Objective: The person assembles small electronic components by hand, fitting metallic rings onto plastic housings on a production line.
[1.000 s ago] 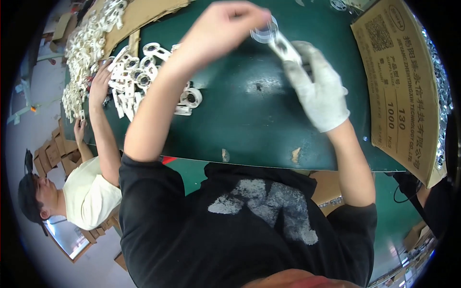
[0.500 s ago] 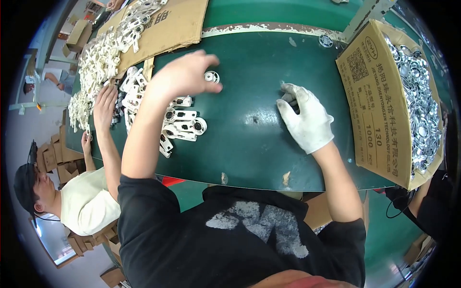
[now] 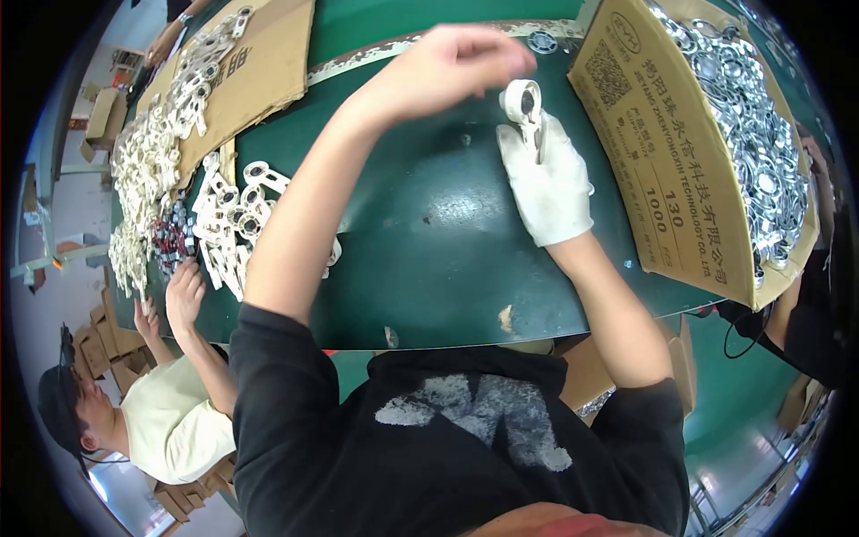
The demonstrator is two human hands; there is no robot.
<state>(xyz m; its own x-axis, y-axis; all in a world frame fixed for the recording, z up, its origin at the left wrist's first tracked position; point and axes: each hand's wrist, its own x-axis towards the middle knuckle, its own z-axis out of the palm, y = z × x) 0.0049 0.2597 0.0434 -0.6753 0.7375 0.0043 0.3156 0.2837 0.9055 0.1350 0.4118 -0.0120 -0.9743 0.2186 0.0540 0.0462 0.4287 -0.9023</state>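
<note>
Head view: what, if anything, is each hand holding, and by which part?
Right hand: a white piece, held by the end opposite its round head. Left hand: too blurred to tell.

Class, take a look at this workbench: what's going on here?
A person's gloved right hand grips a white part with a ring-shaped end over the green table. The bare left hand, blurred, is close by that part; whether it touches is unclear. More white pieces lie to the left, and an open carton of shiny metal parts stands on the right. A co-worker's hand is near small dark parts.
</note>
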